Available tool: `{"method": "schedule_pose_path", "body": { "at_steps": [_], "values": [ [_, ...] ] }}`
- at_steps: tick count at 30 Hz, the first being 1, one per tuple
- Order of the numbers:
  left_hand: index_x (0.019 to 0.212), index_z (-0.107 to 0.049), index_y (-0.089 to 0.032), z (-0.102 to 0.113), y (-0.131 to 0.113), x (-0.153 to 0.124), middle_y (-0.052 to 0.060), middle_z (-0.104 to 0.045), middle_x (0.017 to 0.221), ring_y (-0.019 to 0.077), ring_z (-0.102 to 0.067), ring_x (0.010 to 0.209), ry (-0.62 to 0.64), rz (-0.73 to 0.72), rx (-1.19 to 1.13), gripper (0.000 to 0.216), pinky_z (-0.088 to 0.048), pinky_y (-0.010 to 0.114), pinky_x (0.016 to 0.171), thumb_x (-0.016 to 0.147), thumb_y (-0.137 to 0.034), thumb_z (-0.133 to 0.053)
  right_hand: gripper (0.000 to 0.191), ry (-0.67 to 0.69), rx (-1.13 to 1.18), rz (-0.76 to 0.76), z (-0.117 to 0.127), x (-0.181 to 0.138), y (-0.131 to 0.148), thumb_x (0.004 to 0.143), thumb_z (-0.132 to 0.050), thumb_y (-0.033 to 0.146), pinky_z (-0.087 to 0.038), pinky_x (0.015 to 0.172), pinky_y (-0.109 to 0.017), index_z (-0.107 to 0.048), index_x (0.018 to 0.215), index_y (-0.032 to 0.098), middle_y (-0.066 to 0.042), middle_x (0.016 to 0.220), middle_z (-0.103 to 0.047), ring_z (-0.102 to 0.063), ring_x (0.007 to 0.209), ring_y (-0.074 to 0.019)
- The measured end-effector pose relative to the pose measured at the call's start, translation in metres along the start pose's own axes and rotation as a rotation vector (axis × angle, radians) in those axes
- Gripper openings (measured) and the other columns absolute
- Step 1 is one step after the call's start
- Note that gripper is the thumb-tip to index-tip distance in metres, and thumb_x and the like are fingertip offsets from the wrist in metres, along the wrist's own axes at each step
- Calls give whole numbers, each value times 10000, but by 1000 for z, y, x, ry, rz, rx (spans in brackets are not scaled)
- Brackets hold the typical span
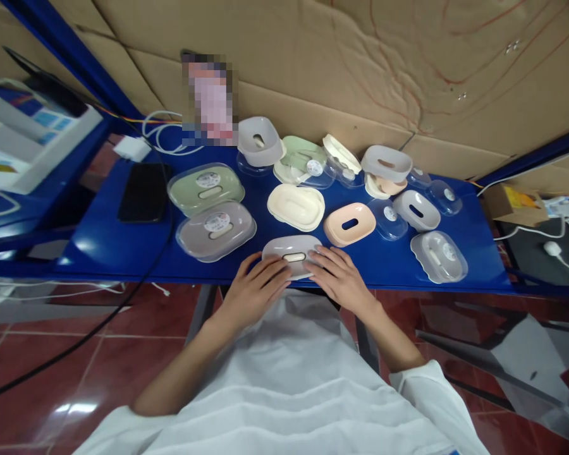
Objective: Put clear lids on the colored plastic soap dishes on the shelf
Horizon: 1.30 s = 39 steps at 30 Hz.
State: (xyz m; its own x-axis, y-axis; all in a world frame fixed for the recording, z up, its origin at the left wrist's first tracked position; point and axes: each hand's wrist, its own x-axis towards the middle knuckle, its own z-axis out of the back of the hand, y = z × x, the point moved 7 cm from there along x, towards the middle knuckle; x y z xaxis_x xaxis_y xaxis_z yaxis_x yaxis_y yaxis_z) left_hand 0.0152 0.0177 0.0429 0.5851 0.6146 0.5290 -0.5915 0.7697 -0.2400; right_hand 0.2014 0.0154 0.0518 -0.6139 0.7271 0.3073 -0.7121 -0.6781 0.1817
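Two hands [253, 287] [341, 278] flanking, touching grey soap box [291, 251] — fingertips atop

The near half of the grey soap box [291, 253], low in the middle of the frame, is covered by the left hand [253, 289] and the right hand [340, 278], so its front rim cannot be seen. At upper centre an upright object [209, 98] is blurred into blocks and cannot be identified. The white machine [23, 136] at upper left is cut off by the frame's left edge, and its label print is too small to read
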Motion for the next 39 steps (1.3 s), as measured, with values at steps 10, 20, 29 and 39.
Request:
{"method": "schedule_pose_path", "body": {
  "at_steps": [10, 20, 29, 39],
  "values": [
    [1277, -711, -249, 2, 16, -6, 167, -450, 1627, 371, -462, 1537, -41, 128, -263, 331, -487, 632, 1205, 966, -138, -730, 644, -85, -353, -797, 50, -53, -164, 1082, -528, 450, -396, 1205, -722, -451, 1642, 140, -253, 1693, -426, -389, 1580, -462],
    [1213, -700, -246, -14, 13, 8, 135, -355, 1718, 348, -434, 1584, 145, 235, -452, 214, -475, 554, 1251, 1001, -271, -723, 517, -469, -48, -684, 72, -63, -129, 1134, -445, 420, -497, 1204, -562, -524, 1600, 211, -175, 1543, -622, -593, 1443, -328],
    [1668, -286, -312, -24, 31, 2, 171, -425, 1696, 354, -456, 1573, 93, 408, -602, 993, -420, 581, 1288, 879, -393, -884, 591, -221, 10, -99, 10, -26, 12, 1064, -646, 247, -379, 1312, -587, -493, 1634, 284, -112, 1534, -653, -551, 1497, -292],
    [1637, -398, -317, -22, 30, 6, 138, -504, 1639, 315, -509, 1530, 108, 343, -558, 836, -461, 537, 1261, 928, -389, -835, 577, -138, 12, -32, -6, -24, 8, 1045, -684, 231, -312, 1340, -623, -543, 1599, 300, -98, 1560, -637, -496, 1552, -292]
  ]
}}
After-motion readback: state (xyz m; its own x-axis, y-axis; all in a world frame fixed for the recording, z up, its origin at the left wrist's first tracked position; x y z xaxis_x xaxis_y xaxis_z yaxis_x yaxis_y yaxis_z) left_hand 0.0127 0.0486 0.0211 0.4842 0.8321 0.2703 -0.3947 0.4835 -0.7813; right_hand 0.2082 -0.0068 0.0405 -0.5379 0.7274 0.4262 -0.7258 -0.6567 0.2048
